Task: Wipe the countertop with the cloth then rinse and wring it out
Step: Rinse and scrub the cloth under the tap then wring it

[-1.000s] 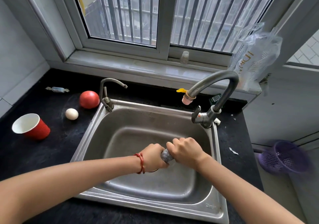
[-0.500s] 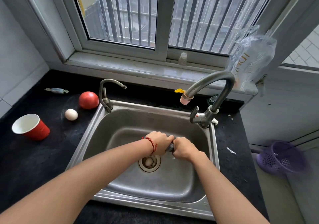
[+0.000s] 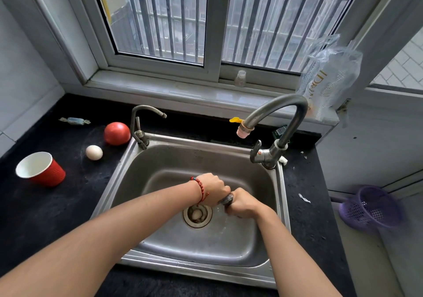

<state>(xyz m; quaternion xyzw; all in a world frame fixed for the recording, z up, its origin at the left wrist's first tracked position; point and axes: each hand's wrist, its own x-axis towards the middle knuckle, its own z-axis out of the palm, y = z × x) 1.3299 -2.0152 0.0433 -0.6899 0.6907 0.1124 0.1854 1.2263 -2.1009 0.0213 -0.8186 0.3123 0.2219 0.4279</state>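
The step in hand looked to be the last one, the wringing. Both hands were over the sink (image 3: 128,177), above the basin floor just right of the drain (image 3: 197,214), well in from the surface on either side. The left hand (image 3: 211,189) and the right hand (image 3: 242,202) were closed into fists that almost touched, and the cloth (image 3: 227,199) showed only as a short dark grey twisted knot between them, the rest of it hidden inside the two grips. The fingers of each hand were curled tight and clamped on the cloth. A few wet glints lay on the basin floor below the right hand, and no water ran from the tall tap (image 3: 280,111) at the sink's back right corner.

As far as the visible part told, the cloth was rolled into a short rope whose long axis ran roughly left to right across the sink, from one fist into the other, tipped slightly so the left end sat nearer the window edge. Which end was which could not be told.

Judging from this, the next move called for the fists to turn against each other along that axis, squeezing hard while staying over the basin so the water fell inside and not onto the black surface (image 3: 75,196), where the red cup (image 3: 42,170), egg (image 3: 94,152) and tomato (image 3: 117,133) stood near the left edge.
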